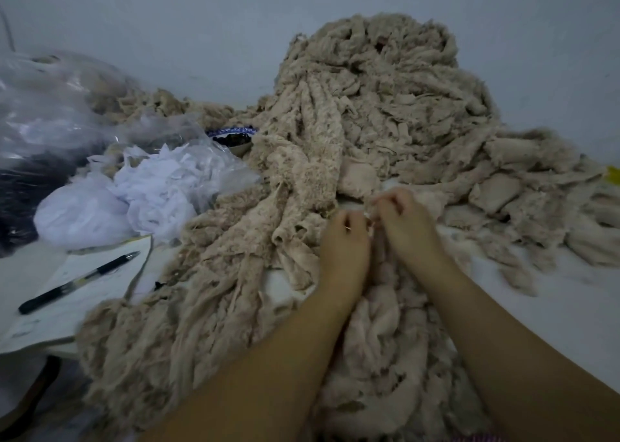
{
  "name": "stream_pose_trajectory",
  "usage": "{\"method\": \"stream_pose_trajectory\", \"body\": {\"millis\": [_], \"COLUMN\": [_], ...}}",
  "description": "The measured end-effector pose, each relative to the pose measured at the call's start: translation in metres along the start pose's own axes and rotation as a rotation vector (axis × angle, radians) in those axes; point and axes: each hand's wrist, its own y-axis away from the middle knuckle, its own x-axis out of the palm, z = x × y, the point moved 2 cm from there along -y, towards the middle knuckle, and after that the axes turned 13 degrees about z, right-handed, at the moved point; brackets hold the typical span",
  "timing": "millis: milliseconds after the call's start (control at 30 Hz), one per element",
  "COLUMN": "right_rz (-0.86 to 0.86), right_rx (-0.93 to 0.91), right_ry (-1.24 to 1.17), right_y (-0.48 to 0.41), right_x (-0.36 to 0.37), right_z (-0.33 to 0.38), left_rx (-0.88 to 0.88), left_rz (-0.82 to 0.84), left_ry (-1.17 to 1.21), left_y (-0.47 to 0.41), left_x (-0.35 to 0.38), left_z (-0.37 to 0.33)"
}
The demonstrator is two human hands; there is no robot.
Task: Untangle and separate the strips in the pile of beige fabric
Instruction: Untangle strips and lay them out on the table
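One pen (79,282) lies on paper (50,321) at near left, beside one clear bag (50,106) and crumpled white scraps (161,186). A bowl (235,137) sits half hidden behind the beige pile (369,116), which fills the centre and spreads right. Two hands meet at its near edge: left hand (344,237) and right hand (402,220), fingers curled, pinch a strip (371,222) between them.
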Motion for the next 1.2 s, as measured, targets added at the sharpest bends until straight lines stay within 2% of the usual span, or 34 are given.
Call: {"method": "stream_pose_trajectory", "body": {"millis": [67, 167, 267, 367, 400, 467, 567, 633, 700, 767, 833, 867, 1000, 1133, 1200], "right_rz": [0.257, 0.301, 0.290, 0.221, 0.132, 0.004, 0.178, 0.211, 0.110, 0.023, 0.060, 0.104, 0.243, 0.128, 0.019], "right_rx": [0.035, -0.018, -0.025, -0.009, -0.023, 0.019, 0.315, 0.341, 0.260, 0.199, 0.125, 0.096, 0.139, 0.222, 0.285], "right_ry": [0.168, 0.382, 0.450, 0.368, 0.389, 0.540, 0.688, 0.544, 0.226, -0.246, -0.742, -0.908, -1.177, -1.377, -1.352], "right_y": [0.011, 0.028, 0.039, 0.033, 0.029, 0.020, 0.007, 0.001, -0.001, -0.002, -0.004, -0.006, -0.005, 0.002, 0.002], "right_x": [0.017, 0.034, 0.040, 0.031, 0.023, 0.005, -0.018, -0.026, -0.036, -0.045, -0.049, -0.050, -0.048, -0.056, -0.060], "right_z": [-0.006, -0.007, -0.008, -0.007, -0.006, -0.009, -0.028, -0.033, -0.027, -0.016, -0.002, 0.003, 0.013, 0.003, -0.007], "left_rx": [-0.123, -0.095, 0.020, -0.036, -0.083, -0.123, -0.103, -0.063, 0.005, 0.021, -0.016, -0.034, -0.135, -0.164, -0.133], "left_rz": [-0.088, -0.026, 0.068, 0.095, 0.098, 0.104, 0.168, 0.151, 0.053, 0.014, 0.120, 0.176, 0.231, 0.235, 0.265], "left_ry": [0.165, 0.064, -0.388, -1.004, -1.107, -1.161, -0.938, -0.628, -0.281, 0.110, 0.525, 0.659, 0.851, 1.122, 1.183], "left_y": [-0.017, -0.040, -0.056, -0.053, -0.047, -0.041, -0.047, -0.053, -0.053, -0.052, -0.054, -0.055, -0.056, -0.060, -0.061], "left_x": [-0.013, -0.028, -0.047, -0.062, -0.065, -0.071, -0.080, -0.087, -0.094, -0.097, -0.097, -0.096, -0.091, -0.101, -0.106], "left_z": [-0.002, -0.007, -0.005, 0.015, 0.023, 0.035, 0.035, 0.025, 0.008, -0.012, -0.032, -0.041, -0.059, -0.061, -0.062]}}
